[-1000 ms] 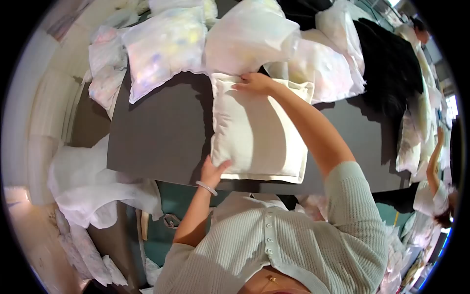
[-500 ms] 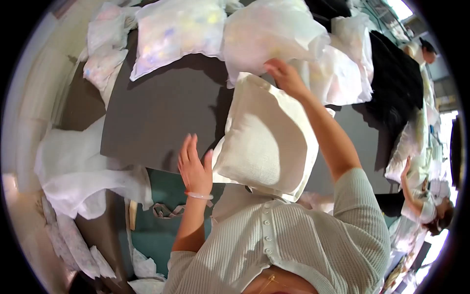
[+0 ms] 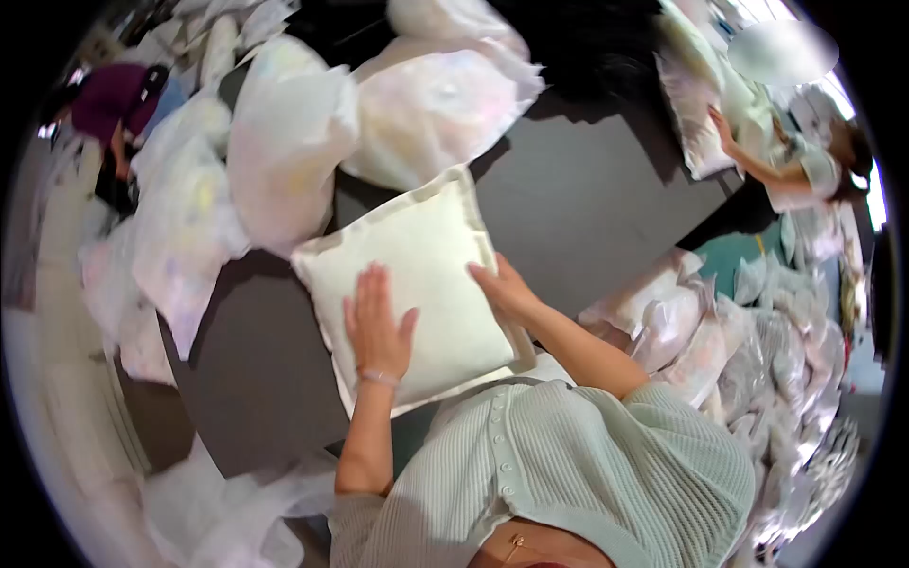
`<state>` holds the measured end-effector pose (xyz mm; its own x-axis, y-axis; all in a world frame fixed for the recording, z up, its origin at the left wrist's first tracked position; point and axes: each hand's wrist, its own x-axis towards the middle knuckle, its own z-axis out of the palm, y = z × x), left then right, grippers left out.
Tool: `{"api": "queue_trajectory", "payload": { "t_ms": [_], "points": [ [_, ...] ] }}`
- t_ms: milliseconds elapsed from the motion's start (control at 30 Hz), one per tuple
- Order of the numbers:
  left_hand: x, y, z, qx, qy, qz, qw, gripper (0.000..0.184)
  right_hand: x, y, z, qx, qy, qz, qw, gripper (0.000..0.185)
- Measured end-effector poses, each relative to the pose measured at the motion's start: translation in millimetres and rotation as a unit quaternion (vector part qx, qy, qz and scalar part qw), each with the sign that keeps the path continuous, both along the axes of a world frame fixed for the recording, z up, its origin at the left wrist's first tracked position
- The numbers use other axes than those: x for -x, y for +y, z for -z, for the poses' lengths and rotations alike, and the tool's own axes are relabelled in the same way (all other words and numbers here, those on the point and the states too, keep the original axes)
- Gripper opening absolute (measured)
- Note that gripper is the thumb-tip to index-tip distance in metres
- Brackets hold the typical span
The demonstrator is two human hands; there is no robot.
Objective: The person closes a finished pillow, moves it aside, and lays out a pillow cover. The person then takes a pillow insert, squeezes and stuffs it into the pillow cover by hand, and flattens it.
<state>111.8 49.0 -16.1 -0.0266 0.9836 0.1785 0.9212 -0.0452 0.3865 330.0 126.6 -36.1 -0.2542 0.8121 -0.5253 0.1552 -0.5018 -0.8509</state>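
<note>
No readable text, labels, brands, numbers or signs anywhere in frame.

Plain cream cushion, dark grey table, pale green ribbed cardigan

a plump cream square cushion lies askew with flat flanged edges.
</note>
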Motion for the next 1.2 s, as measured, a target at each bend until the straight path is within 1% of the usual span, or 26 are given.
{"api": "queue_trajectory", "payload": {
  "t_ms": [33, 67, 100, 167, 200, 233, 300, 367, 400, 433, 500, 533, 667, 733, 767, 800, 867, 900, 933, 967, 1000, 1033, 1067, 1100, 1167, 1200],
  "points": [
    [2.1, -1.4, -6.1, -0.037, -0.035, -0.036, 0.998, 0.072, 0.0, 8.3, -4.2, 0.025, -0.021, -0.014, 0.999, 0.066],
    [5.8, 1.7, -7.5, -0.043, 0.045, -0.102, 0.993, 0.072, 7.8, 14.8, 25.9, 0.000, -0.117, -0.014, 0.993, 0.064],
    [17.1, 6.6, 33.2, -0.037, 0.068, -0.172, 0.982, 0.073, 9.0, 20.8, 52.7, -0.025, -0.214, -0.009, 0.976, 0.063],
    [27.5, 6.3, 49.2, -0.065, 0.047, -0.218, 0.973, 0.069, 13.5, 23.4, 47.1, -0.025, -0.119, -0.011, 0.993, 0.061],
    [32.9, 6.7, 52.8, -0.059, -0.036, -0.206, 0.976, 0.063, -2.2, 27.4, 30.7, -0.038, 0.012, 0.044, 0.998, 0.060],
    [14.2, 13.1, 32.5, -0.061, -0.030, -0.197, 0.978, 0.063, -14.6, 26.2, 10.6, -0.044, 0.146, 0.085, 0.985, 0.060],
    [-44.8, 19.2, -18.0, -0.173, -0.278, -0.114, 0.938, 0.055, -98.5, 59.9, -29.4, -0.132, 0.026, 0.079, 0.988, 0.051],
    [-97.0, 26.1, -46.0, -0.203, -0.203, -0.114, 0.951, 0.052, -209.9, 93.9, -91.3, -0.160, -0.154, 0.036, 0.974, 0.045],
    [-126.7, 37.8, -52.0, -0.243, -0.133, -0.111, 0.954, 0.050, -256.7, 106.9, -109.1, -0.190, -0.008, 0.224, 0.956, 0.049],
    [-153.1, 47.7, -47.6, -0.249, -0.134, -0.111, 0.953, 0.050, -303.4, 119.7, -126.7, -0.254, 0.139, 0.372, 0.882, 0.052],
    [-198.0, 67.7, -31.4, -0.192, -0.178, -0.092, 0.961, 0.046, -382.6, 161.7, -167.4, -0.343, 0.180, 0.483, 0.786, 0.056],
    [-223.8, 79.3, -30.3, -0.174, -0.198, -0.093, 0.960, 0.044, -413.9, 183.7, -185.4, -0.349, 0.294, 0.466, 0.758, 0.053],
    [-279.2, 97.6, -32.0, -0.123, -0.194, -0.054, 0.972, 0.042, -550.4, 329.6, -171.5, -0.441, 0.381, 0.466, 0.666, 0.046],
    [-291.5, 100.8, -26.5, -0.108, -0.200, -0.061, 0.972, 0.041, -638.4, 425.1, -143.7, -0.428, 0.347, 0.548, 0.629, 0.033],
    [-292.0, 97.5, -23.2, -0.087, -0.209, -0.058, 0.972, 0.041, -676.7, 467.7, -126.6, -0.432, 0.304, 0.551, 0.646, 0.033],
    [-294.0, 96.4, -19.1, -0.093, -0.204, -0.078, 0.971, 0.041, -701.6, 485.2, -114.6, -0.363, 0.305, 0.489, 0.733, 0.037],
    [-297.5, 89.1, -9.0, -0.046, -0.209, -0.121, 0.969, 0.039, -727.6, 492.1, -92.9, -0.262, 0.295, 0.391, 0.831, 0.048],
    [-300.1, 86.2, -6.6, -0.055, -0.207, -0.151, 0.965, 0.039, -748.1, 514.8, -66.7, -0.237, 0.333, 0.391, 0.825, 0.041],
    [-302.4, 83.7, -6.2, -0.039, -0.210, -0.148, 0.966, 0.040, -764.8, 529.9, -49.5, -0.301, 0.281, 0.336, 0.847, 0.038],
    [-302.0, 79.5, -5.6, -0.026, -0.214, -0.152, 0.965, 0.040, -779.0, 539.5, -40.7, -0.233, 0.326, 0.347, 0.848, 0.036],
    [-302.3, 77.0, -3.3, -0.032, -0.217, -0.157, 0.963, 0.040, -853.0, 595.5, 8.2, -0.235, 0.382, 0.207, 0.869, 0.035],
    [-302.0, 75.4, -5.4, -0.041, -0.214, -0.194, 0.957, 0.040, -849.3, 585.8, -4.8, -0.232, 0.392, 0.214, 0.864, 0.025],
    [-301.4, 75.2, -9.7, -0.034, -0.216, -0.188, 0.958, 0.039, -839.0, 583.7, -15.2, -0.273, 0.304, 0.394, 0.823, 0.028],
    [-299.4, 77.2, -11.8, -0.027, -0.218, -0.177, 0.959, 0.039, -812.5, 530.5, -28.9, -0.302, 0.503, 0.183, 0.789, 0.028],
    [-293.9, 83.3, -12.9, -0.027, -0.224, -0.194, 0.955, 0.039, -796.5, 557.6, -44.1, -0.280, 0.334, 0.409, 0.802, 0.034],
    [-291.6, 85.6, -13.5, -0.026, -0.231, -0.187, 0.954, 0.038, -776.0, 552.2, -49.6, -0.275, 0.329, 0.418, 0.801, 0.035]
  ]
}}
